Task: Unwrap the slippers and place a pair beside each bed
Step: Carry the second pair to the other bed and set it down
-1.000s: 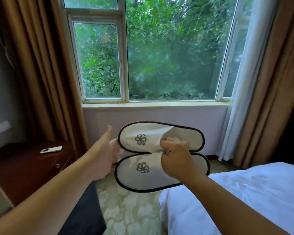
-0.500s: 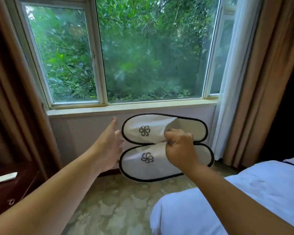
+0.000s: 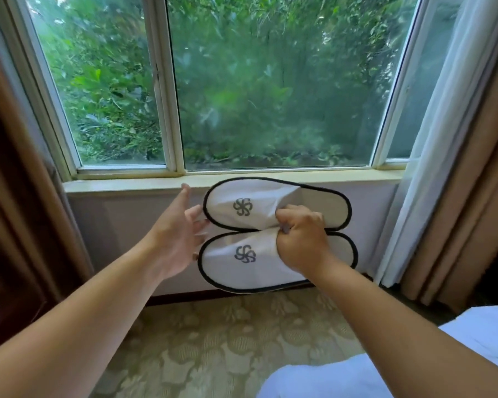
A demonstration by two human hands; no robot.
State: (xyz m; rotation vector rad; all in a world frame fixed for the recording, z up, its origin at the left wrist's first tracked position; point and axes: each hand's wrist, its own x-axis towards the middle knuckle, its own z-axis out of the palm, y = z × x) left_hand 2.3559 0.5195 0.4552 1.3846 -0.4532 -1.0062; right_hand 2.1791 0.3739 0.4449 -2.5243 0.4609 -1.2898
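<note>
A pair of white slippers (image 3: 259, 193) hangs in mid-air in front of the pale wall (image 3: 121, 225), just under the window sill (image 3: 127, 185) and above the patterned carpet (image 3: 227, 340). They lie flat side by side, one above the other in the view, toes pointing left and soles away from the camera. Each has black piping round the edge and a smooth white upper, creased where it is gathered.

The right grip (image 3: 302, 239) reaches in from the lower right, fingers curled and thumb tucked, pinching the open edges of both uppers together so that it alone carries the pair. The left grip (image 3: 176, 239) is released: palm turned toward the slippers, thumb up, fingers straight and spread, fingertips right at the toe ends.

Each upper bears a grey pinwheel emblem (image 3: 242, 207). The corner of a white bed (image 3: 414, 369) shows at the lower right, well below the slippers.
</note>
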